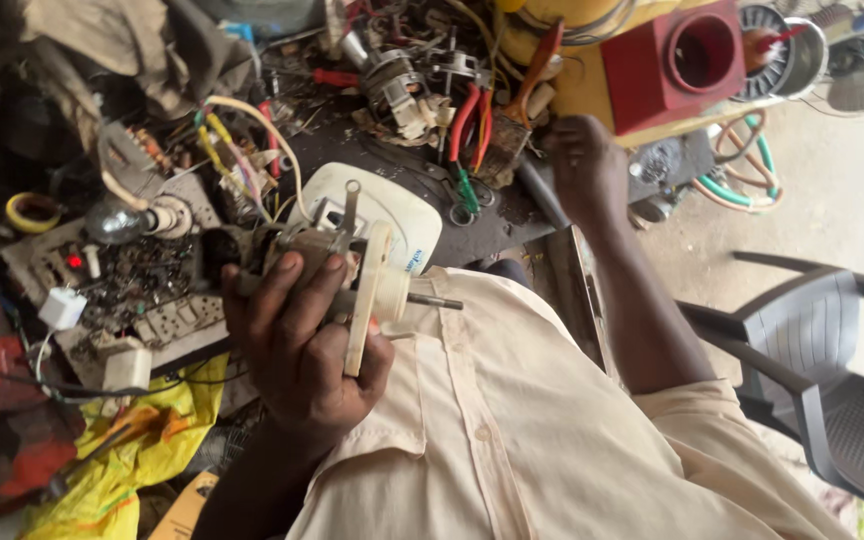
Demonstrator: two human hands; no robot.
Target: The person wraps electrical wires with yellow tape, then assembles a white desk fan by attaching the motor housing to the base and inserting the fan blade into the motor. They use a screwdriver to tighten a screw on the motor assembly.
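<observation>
My left hand (pixel 302 345) grips a small fan motor (pixel 352 275) with a cream plastic housing. Its metal shaft (pixel 437 301) sticks out to the right, and coloured wires (pixel 237 150) run from it up to the bench. My right hand (pixel 587 165) reaches out to the bench edge, back of the hand up and fingers curled beside a worn brush (pixel 502 145) and red-handled pliers (pixel 467 120). Whether it holds anything is hidden. A white rounded plastic case (pixel 402 215) lies just behind the motor. My cream shirt (pixel 512 420) fills the lower middle.
The bench is crowded: motor parts (pixel 397 85), a light bulb (pixel 117 222), a yellow tape roll (pixel 32 212), a dirty power strip (pixel 167 320), a yellow plastic bag (pixel 122 460). A red box with a round hole (pixel 677 60) and a grey plastic chair (pixel 832 370) stand at right.
</observation>
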